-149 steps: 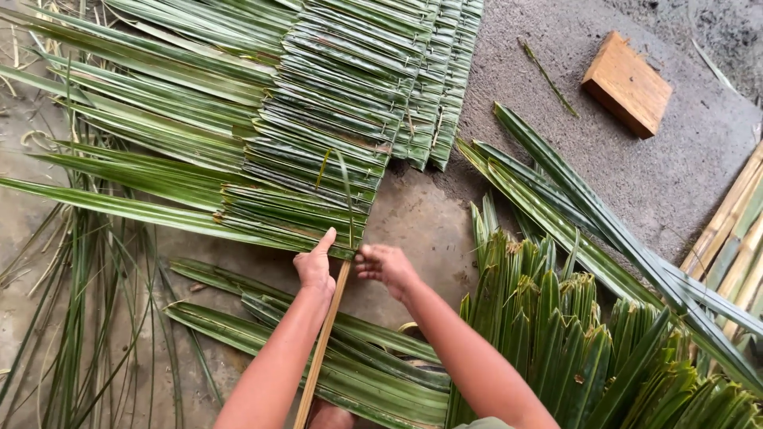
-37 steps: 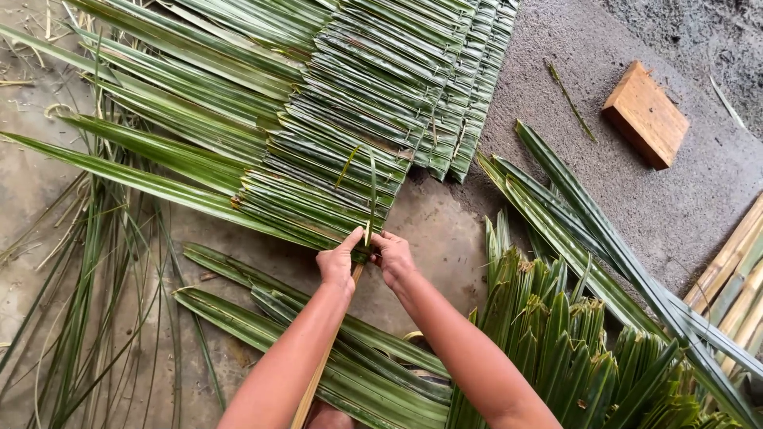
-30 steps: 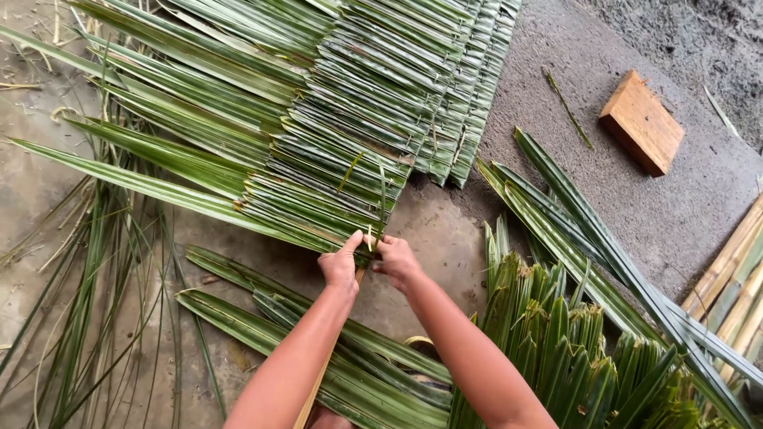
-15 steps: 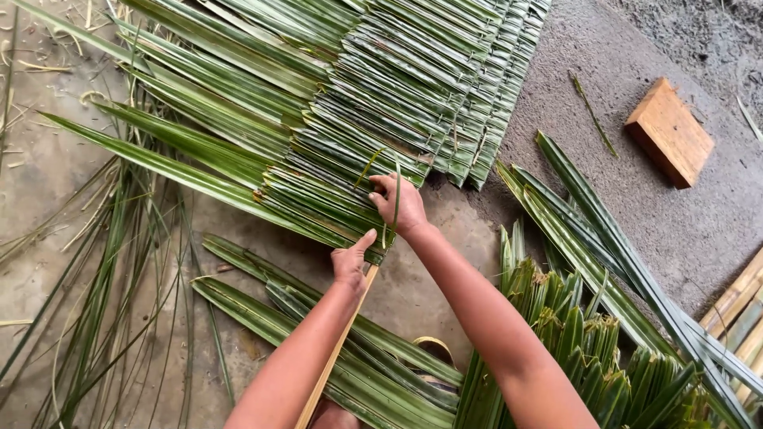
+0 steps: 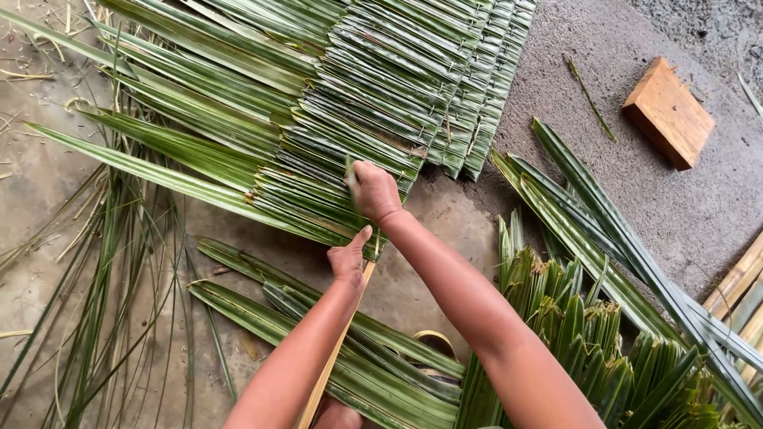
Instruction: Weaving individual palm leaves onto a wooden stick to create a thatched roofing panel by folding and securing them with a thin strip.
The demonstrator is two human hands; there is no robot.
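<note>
Your right hand (image 5: pixel 373 191), at the frame centre, is closed on a thin green strip on the woven palm-leaf panel (image 5: pixel 350 103), probably to pull it tight. Your left hand (image 5: pixel 348 260) presses the wooden slat (image 5: pixel 334 357) below, fingers closed around it, steadying the panel's edge.

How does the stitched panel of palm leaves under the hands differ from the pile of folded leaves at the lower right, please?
The stitched panel lies flat on the ground, its leaves packed in overlapping rows; the folded pile is a loose heap with its folds pointing up.

The panel's long leaf tips fan out to the left; the pile looks short and compact.

The right hand rests closed on the panel and the left hand is at its edge; neither touches the pile.

Both are green palm leaves.
</note>
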